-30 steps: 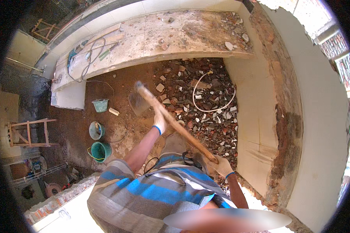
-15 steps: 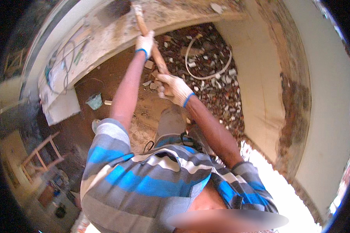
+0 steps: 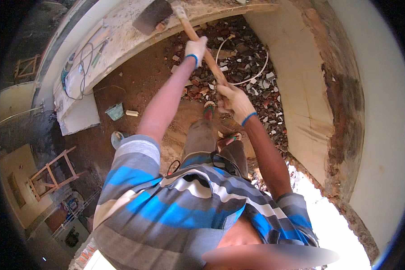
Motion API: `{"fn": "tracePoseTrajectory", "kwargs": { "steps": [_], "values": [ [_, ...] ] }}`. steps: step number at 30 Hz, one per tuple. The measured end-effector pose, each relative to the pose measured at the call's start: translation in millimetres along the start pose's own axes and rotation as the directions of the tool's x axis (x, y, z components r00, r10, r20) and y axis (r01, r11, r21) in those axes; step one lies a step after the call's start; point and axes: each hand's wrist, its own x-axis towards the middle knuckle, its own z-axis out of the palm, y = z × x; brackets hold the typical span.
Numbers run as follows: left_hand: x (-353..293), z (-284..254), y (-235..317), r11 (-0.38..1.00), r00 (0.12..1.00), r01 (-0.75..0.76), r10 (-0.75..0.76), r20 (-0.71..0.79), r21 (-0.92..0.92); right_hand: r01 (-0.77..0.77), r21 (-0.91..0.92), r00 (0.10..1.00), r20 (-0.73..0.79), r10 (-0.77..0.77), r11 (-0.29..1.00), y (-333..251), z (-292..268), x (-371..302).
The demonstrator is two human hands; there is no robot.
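With both arms stretched ahead, I hold a hoe with a broad dark blade (image 3: 152, 17) and a long wooden handle (image 3: 213, 67). My left hand (image 3: 195, 47), in a white knit glove with a blue cuff, is closed round the handle's upper part. Near its lower end my right hand (image 3: 236, 104), gloved alike, wraps the wood. The blade is over the pale ledge (image 3: 121, 42) at the far side, beside a small brick-coloured chunk (image 3: 161, 27); whether it touches the ledge I cannot tell.
Broken rubble (image 3: 249, 49) covers the floor ahead, with a looped white hose (image 3: 266, 63) on it. On the ledge lies a corded power tool (image 3: 67, 67). A green bucket (image 3: 114, 111) and a wooden frame (image 3: 54, 173) stand left; a wall (image 3: 292, 90) rises right.
Both hands and the hoe have shifted right in the picture. The blade, blurred at the top edge before, now shows more fully. Both hands keep their grip.
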Motion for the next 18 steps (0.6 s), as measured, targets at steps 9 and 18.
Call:
{"fn": "tracePoseTrajectory", "kwargs": {
  "steps": [9, 18],
  "values": [
    [-230, 178, -110, 0.978, 0.943, 0.209, -0.2, 0.268, -0.007, -0.031, -0.75, 0.886, -0.327, -0.328, 0.661, 148, -185, -182],
    [-390, 241, -187, 0.879, 0.632, 0.409, -0.466, 0.619, 0.244, -0.126, -0.761, 0.776, -0.475, -0.414, 0.637, 258, -243, -340]
  ]
}}
